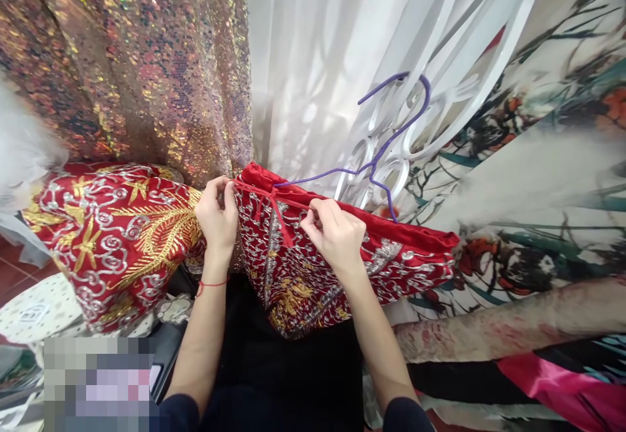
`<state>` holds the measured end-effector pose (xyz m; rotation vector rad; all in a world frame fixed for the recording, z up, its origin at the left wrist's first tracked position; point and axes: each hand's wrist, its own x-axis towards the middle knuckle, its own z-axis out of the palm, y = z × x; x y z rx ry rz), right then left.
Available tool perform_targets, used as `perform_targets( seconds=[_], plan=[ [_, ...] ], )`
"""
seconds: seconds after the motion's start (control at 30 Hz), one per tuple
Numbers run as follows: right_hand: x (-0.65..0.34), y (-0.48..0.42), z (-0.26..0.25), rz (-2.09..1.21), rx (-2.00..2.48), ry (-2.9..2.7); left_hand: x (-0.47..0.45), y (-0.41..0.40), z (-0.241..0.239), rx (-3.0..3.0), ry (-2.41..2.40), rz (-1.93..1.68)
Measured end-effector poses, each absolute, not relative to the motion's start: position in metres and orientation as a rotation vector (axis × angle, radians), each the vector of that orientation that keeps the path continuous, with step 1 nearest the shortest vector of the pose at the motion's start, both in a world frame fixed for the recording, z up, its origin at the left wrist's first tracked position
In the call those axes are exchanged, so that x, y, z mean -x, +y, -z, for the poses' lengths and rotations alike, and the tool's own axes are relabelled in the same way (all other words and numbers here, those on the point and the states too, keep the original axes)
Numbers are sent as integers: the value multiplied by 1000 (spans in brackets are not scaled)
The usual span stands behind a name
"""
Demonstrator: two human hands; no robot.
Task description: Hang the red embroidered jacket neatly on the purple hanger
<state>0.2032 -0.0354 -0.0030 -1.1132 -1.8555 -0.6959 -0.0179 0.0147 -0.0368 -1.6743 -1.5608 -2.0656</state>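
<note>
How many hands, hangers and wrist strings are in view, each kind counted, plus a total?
Hands: 2, the left hand and the right hand
Hangers: 1, the purple hanger
Wrist strings: 1, the red wrist string
Total: 4

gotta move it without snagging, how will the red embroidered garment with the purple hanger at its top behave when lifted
The garment will likely hang floppy, since its lower part droops in folds. It may feel heavy for cloth, given the dense silver and gold embroidery. The shiny red top edge could prove slippery.
</note>
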Motion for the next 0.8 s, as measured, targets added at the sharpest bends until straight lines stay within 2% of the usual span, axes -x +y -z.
perform_targets(
  seconds=[0.27,0.43,0.5,0.57,0.63,0.8],
  plan=[
    [-199,-46,5,589,1125,-1916,24,16,40,1781,-1555,2041],
    [-220,-90,3,514,902,-1940,28,27,32,1801,-1551,2411],
    [-244,-110,2,617,950,-1764,26,36,29,1793,-1626,2462],
    [-275,-126,3,821,1139,-1429,23,46,27,1921,-1664,2427],
    [-305,-134,9,891,1362,-1125,18,51,25,2091,-1612,2405],
    [-349,-117,32,270,1556,-1116,11,41,25,2008,-1462,2562]
  ],
)
